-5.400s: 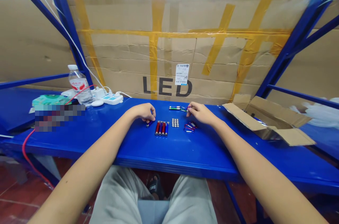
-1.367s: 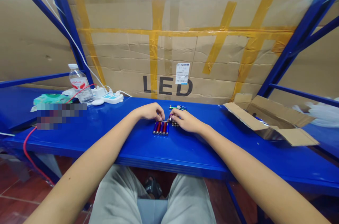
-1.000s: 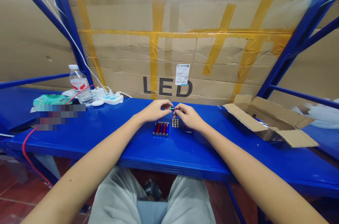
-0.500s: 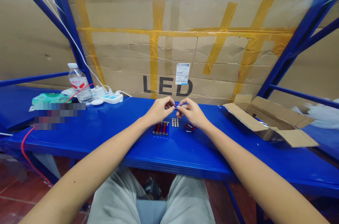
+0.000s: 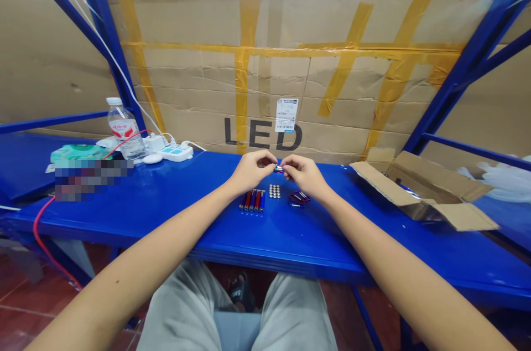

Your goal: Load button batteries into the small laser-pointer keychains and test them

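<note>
Above the blue tabletop, my left hand [image 5: 254, 171] and my right hand [image 5: 303, 174] meet with their fingertips nearly together. Between them is a small shiny carabiner [image 5: 279, 169], coloured blue and silver, pinched from both sides; the fingers cover much of it. Just below my left hand, several red and blue metal tubes [image 5: 252, 201], like slim torches, lie side by side. Small round silver button cells [image 5: 274, 191] sit in neat rows beside them. A little pile of red and blue carabiners [image 5: 298, 199] rests under my right hand.
An open cardboard box [image 5: 418, 187] with some items inside stands on the right of the table [image 5: 199, 229]. At left are a water bottle [image 5: 124, 129], a white power strip [image 5: 176, 152] and a green packet [image 5: 78, 154]. A large cardboard sheet [image 5: 199, 85] closes off the back.
Both hands have shifted slightly, and the carabiner has turned between the fingertips. More of the carabiner pile shows beside my right hand. The tubes and button cells stay in place.
</note>
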Demonstrator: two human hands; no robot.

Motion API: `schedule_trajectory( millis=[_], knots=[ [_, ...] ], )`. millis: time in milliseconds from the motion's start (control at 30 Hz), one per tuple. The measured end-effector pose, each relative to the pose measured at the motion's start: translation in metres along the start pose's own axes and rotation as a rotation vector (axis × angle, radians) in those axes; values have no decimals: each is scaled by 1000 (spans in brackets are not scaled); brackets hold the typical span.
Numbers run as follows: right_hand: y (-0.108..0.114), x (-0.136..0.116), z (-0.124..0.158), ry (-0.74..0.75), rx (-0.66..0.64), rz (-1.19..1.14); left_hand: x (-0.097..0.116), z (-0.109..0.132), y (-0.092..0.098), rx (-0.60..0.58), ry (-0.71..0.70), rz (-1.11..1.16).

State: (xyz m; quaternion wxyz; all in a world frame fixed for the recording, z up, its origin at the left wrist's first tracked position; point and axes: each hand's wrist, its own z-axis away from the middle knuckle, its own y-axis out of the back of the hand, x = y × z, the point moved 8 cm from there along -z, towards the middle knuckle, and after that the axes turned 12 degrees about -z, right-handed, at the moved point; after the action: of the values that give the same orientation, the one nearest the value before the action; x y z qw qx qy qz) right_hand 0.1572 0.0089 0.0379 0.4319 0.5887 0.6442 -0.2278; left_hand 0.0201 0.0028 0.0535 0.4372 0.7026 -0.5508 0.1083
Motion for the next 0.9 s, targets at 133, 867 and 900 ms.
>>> schedule_trajectory(
  millis=[133,867,900],
  knots=[
    [-4,-8,4,78,-34,258,-3,1,-7,-39,1,-43],
    [0,-4,3,58,-117,370,-14,-6,-5,0,46,-90],
    [6,-3,1,60,-115,449,-16,-7,1,24,44,-113]
  ],
)
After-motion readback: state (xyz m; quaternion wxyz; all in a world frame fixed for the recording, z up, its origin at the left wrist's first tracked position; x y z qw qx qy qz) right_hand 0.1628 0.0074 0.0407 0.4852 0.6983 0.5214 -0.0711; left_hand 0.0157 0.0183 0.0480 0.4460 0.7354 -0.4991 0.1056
